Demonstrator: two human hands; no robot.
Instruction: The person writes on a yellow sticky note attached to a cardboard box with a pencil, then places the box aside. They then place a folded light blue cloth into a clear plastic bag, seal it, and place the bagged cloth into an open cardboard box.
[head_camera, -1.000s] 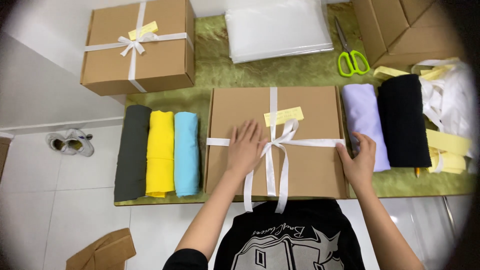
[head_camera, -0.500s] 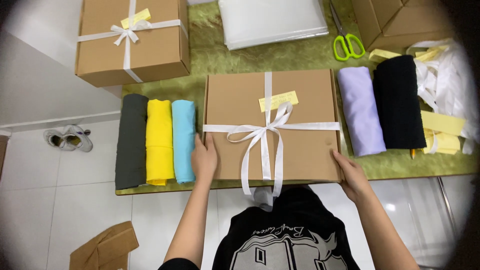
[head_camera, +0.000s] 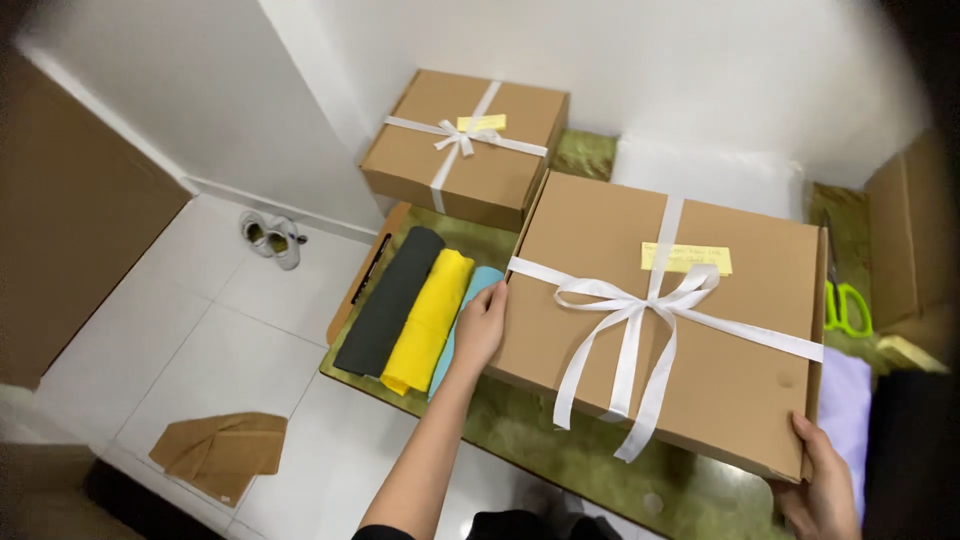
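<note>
A flat brown cardboard box (head_camera: 610, 340) tied with a white ribbon bow (head_camera: 640, 300) and bearing a yellow note (head_camera: 686, 258) is lifted off the green table (head_camera: 540, 440), tilted. My left hand (head_camera: 480, 325) grips its left edge. My right hand (head_camera: 825, 485) grips its near right corner. Under the box's left side lie three rolled garments: dark grey (head_camera: 390, 300), yellow (head_camera: 430, 318) and light blue (head_camera: 470, 300).
A second ribboned brown box (head_camera: 465, 145) stands at the table's far end by the white wall. Green-handled scissors (head_camera: 845, 305) and a lilac garment (head_camera: 845, 410) lie at the right. On the tiled floor are shoes (head_camera: 270, 238) and a cardboard scrap (head_camera: 220, 455).
Both hands moved from the box's top to its side edges, then raised the box off the table and toward the left. The head has turned left.
</note>
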